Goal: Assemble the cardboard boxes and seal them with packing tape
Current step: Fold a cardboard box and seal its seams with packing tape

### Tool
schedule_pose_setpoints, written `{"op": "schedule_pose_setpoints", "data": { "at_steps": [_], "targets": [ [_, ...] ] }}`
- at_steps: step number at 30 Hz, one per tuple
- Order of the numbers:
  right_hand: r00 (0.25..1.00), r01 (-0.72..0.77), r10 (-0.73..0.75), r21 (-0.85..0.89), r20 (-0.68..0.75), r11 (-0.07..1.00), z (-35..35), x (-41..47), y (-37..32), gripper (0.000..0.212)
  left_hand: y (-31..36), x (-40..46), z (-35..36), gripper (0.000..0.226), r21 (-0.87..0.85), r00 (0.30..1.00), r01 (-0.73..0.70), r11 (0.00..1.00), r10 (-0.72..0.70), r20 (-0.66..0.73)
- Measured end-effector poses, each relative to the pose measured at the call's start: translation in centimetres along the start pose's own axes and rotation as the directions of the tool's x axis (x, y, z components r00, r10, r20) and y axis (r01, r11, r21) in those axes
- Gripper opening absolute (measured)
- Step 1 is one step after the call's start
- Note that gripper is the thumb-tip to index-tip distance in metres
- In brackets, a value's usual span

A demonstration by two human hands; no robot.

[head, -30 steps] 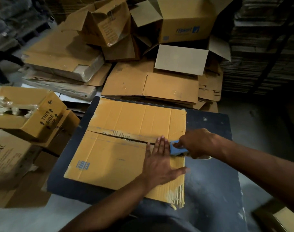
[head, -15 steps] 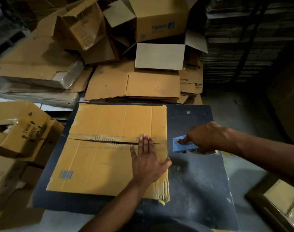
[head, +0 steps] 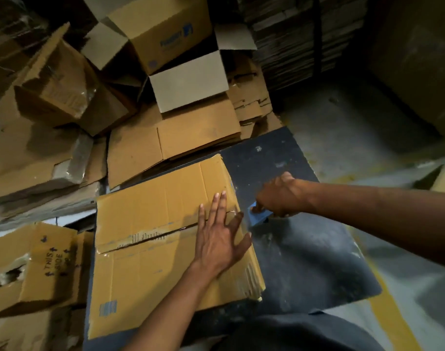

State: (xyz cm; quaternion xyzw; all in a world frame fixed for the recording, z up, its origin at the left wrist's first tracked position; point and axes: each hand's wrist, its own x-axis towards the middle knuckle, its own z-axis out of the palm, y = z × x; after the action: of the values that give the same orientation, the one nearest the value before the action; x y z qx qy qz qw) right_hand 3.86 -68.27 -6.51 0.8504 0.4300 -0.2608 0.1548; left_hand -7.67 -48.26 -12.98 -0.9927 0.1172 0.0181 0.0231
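Note:
A brown cardboard box (head: 150, 252) lies on the dark table (head: 310, 254) with its two top flaps meeting along a seam, part of it still gaping at the left. My left hand (head: 220, 239) presses flat with spread fingers on the seam near the box's right edge. My right hand (head: 279, 195) grips a blue tape dispenser (head: 258, 216) just past the box's right edge, over the table. A shiny strip of clear tape shows between the dispenser and the box edge.
Flattened cartons (head: 173, 140) and several open boxes (head: 165, 39) pile up behind the table. A box marked "THIS SIDE UP" (head: 39, 264) sits at the left. Stacked cardboard sheets (head: 292, 34) fill the back right. Grey floor with a yellow line (head: 391, 323) lies to the right.
My right hand drew the dispenser off the box's right edge and now holds it close beside that edge. My left hand stays pressed on the seam. My head tilted and turned right.

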Motion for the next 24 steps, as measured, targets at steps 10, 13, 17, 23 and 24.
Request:
{"op": "schedule_pose_setpoints", "data": {
  "at_steps": [10,13,17,23,24],
  "targets": [
    [0.991,-0.128,0.119,0.154,0.069,0.98,-0.6,3.5,-1.1,0.033,-0.9,1.3,-0.5,0.055,0.077,0.987,-0.16,0.984,0.162,-0.025],
    [0.99,-0.139,0.134,0.155,0.039,0.978,-0.4,3.8,-0.8,0.032,-0.8,1.8,-0.8,0.054,0.107,0.985,-0.172,0.979,0.17,0.021],
    [0.958,-0.186,0.231,-0.243,0.168,0.952,2.9,3.7,0.1,0.029,-0.4,2.1,-0.9,0.058,0.214,0.989,-0.126,0.969,0.105,0.108],
    [0.979,-0.137,0.077,0.333,0.188,0.933,10.0,1.1,9.1,0.04,-0.4,3.0,-0.6,0.058,0.226,0.98,-0.16,0.961,0.127,0.151],
    [0.984,-0.117,0.051,0.409,0.17,0.905,11.0,1.5,10.0,0.045,-0.3,3.3,-0.7,0.059,0.242,0.975,-0.18,0.953,0.141,0.169]
  ]
}}
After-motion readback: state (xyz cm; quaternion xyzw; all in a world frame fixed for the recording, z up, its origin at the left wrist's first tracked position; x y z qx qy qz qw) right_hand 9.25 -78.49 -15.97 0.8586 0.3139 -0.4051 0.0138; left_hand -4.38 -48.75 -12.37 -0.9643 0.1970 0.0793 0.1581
